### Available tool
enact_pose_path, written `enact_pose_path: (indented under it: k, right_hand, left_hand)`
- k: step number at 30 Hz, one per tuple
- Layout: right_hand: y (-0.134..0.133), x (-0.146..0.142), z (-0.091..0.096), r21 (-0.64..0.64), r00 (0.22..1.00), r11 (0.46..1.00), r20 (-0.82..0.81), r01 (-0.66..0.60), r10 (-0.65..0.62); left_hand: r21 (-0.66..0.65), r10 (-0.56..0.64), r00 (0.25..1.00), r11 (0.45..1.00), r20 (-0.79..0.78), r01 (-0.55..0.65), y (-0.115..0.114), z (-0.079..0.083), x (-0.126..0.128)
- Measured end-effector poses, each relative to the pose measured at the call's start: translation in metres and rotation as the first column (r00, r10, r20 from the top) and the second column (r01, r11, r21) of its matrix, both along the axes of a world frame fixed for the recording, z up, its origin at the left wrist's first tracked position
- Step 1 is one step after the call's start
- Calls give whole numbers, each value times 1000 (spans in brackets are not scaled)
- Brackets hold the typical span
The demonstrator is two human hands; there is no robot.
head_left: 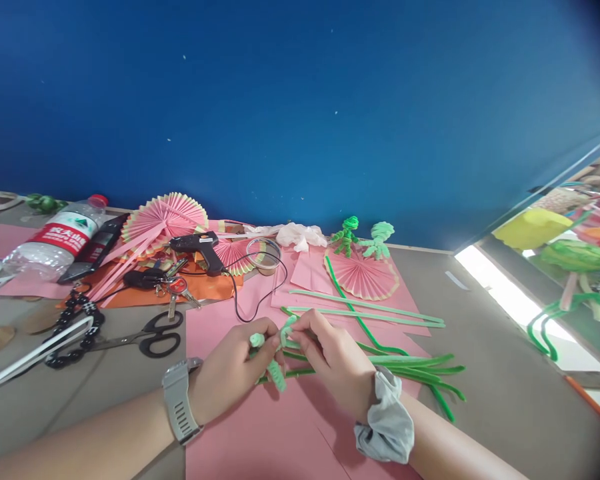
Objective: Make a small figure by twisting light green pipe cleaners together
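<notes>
My left hand (pixel 240 360) is closed on a pale green pipe cleaner (pixel 278 377), whose coiled ends stick out between the fingers. Thumb and fingertips of my right hand (pixel 333 353) pinch another part of the same pipe cleaner, close to the left fingertips. Under and right of my hands lie darker green pipe cleaners (pixel 430 373) on pink paper (pixel 260 433). Two straight pale green ones (pixel 370 310) lie just beyond. Farther back, a bright green twisted pipe cleaner figure (pixel 349 235) and a pale green one (pixel 379 240) stand by a pink pleated paper fan (pixel 365 277).
Scissors (pixel 155 337), keys (pixel 180 288) and a black beaded string (pixel 63 327) lie on the left. Behind them are a glue gun (pixel 205 247), a plastic bottle (pixel 63 237) and a large pleated fan (pixel 165 217). A blue partition (pixel 300 120) rises along the back.
</notes>
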State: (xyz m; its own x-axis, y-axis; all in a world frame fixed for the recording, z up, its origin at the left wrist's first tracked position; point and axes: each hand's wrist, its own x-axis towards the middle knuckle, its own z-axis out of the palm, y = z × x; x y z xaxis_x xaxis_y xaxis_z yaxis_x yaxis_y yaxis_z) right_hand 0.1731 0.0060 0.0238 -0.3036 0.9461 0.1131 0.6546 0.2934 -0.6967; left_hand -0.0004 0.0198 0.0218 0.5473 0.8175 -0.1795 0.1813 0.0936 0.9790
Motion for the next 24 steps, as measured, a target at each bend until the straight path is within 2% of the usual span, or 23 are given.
enact_pose_path:
  k: [6, 9, 12, 16, 18, 20, 24]
  right_hand:
    - [1, 0, 3, -13, 999, 1000, -49, -6, 6]
    - [3, 3, 5, -7, 997, 1000, -69, -17, 16]
    - [6, 8, 8, 17, 997, 999, -69, -36, 37]
    - [9, 11, 9, 1, 998, 999, -43, -47, 47]
    - [10, 11, 7, -40, 996, 999, -77, -37, 34]
    - [12, 11, 5, -118, 983, 992, -183, -38, 15]
    - [13, 9, 0, -308, 905, 943, -425, -124, -19]
  left_hand:
    - [9, 19, 1000, 1000, 20, -19, 0, -3, 0]
    - [-85, 39, 998, 996, 52, -34, 0, -3, 2]
    - [-176, 17, 993, 984, 117, 4, 0, -2, 3]
    - [-178, -8, 989, 983, 150, 35, 0, -2, 2]
    - [-175, -8, 987, 984, 157, 35, 1, -3, 0]
    - [-183, -18, 986, 982, 163, 48, 1, -4, -2]
    - [-217, -37, 979, 973, 202, 82, 2, -1, -4]
